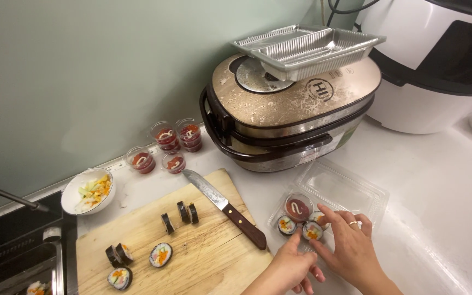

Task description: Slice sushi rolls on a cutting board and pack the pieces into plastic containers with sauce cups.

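While both hands are working inside the clear hinged plastic box (350,191) near the white worktop's (443,180) front edge, the right hand (350,246) is pinching a sliced seaweed-wrapped sushi piece (312,231) between fingertips, seemingly nesting it beside two others and a small sauce cup (298,207). The left hand (290,267), fingers loosely curled and holding nothing, is steadying the box. More slices are lying on the wooden chopping board (203,257), beside a brown-handled knife (225,206).

Beside the pale wooden cutting board (203,257), the clear plastic clamshell tray (350,188) holds dark-wrapped sushi slices (312,231) with orange centres. Beyond the board stand small clear cups of red sauce (166,136) streaked white, on the white tabletop (443,186).
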